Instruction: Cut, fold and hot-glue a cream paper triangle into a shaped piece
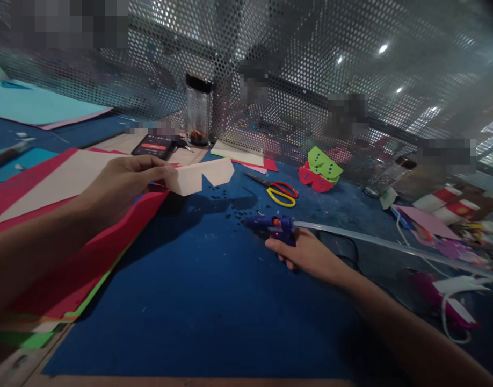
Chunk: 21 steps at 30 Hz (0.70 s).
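My left hand [128, 180] pinches one end of a cream paper cutout [194, 177] with a V-shaped notch in its lower edge, held above the blue work surface [214, 301]. In my right hand [301, 250] is a blue hot glue gun [275, 226], its nozzle pointing left toward small dark bits [232, 215] scattered on the surface. A long clear glue stick [363, 234] runs out of its back to the right. Fingers wrap round the handle, and a small red light shows there. Nozzle and cutout are apart.
Scissors [281, 193] with red and yellow handles lie beyond the glue gun. Folded green and red paper pieces [321, 171] stand behind them. Stacked coloured sheets [69, 269] fill the left. A phone [152, 146], a jar [198, 110] and a metal mesh [295, 118] are behind.
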### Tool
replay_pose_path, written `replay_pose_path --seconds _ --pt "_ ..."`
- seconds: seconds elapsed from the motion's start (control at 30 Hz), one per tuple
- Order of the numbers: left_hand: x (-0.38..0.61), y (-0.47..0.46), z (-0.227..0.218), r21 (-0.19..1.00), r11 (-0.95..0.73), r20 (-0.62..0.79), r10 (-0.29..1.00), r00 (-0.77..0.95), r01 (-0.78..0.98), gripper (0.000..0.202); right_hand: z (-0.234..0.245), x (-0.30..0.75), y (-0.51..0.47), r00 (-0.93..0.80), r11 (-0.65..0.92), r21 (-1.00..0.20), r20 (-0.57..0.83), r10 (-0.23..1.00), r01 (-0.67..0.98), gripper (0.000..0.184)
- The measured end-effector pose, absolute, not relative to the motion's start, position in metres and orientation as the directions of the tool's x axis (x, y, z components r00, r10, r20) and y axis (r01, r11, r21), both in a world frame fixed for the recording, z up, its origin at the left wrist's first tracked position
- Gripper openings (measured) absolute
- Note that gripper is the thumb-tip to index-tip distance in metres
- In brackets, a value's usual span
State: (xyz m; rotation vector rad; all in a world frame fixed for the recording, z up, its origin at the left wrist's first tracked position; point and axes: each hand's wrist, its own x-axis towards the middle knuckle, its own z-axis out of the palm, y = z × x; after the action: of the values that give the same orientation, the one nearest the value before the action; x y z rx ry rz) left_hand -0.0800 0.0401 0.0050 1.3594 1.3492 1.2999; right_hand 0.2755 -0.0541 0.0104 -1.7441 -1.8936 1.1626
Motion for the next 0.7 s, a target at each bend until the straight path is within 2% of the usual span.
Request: replay_pose_path --seconds 0.2,0.43,0.53,0.7 --pt "-0.079 0.04 0.006 0.979 -0.103 0.12 0.988 -0.094 0.174 0.02 0.012 0.275 -0.055 -0.217 -0.062 -0.748 -0.27 0.938 0.661 0.038" --pt "-0.078 0.041 0.005 0.977 -0.114 0.128 0.989 -0.07 0.178 0.027 0.007 0.278 -0.058 -0.248 0.007 -0.81 -0.171 0.953 0.587 0.043" --pt "-0.075 0.037 0.008 0.974 -0.132 0.137 0.991 -0.011 0.183 0.034 0.008 0.276 -0.06 -0.203 0.057 -0.815 -0.075 0.976 0.577 0.045" --pt "-0.061 0.023 0.012 0.965 -0.167 0.145 0.982 0.122 0.202 0.036 0.009 0.271 -0.067 -0.123 0.207 -0.79 0.166 0.978 0.577 0.048"
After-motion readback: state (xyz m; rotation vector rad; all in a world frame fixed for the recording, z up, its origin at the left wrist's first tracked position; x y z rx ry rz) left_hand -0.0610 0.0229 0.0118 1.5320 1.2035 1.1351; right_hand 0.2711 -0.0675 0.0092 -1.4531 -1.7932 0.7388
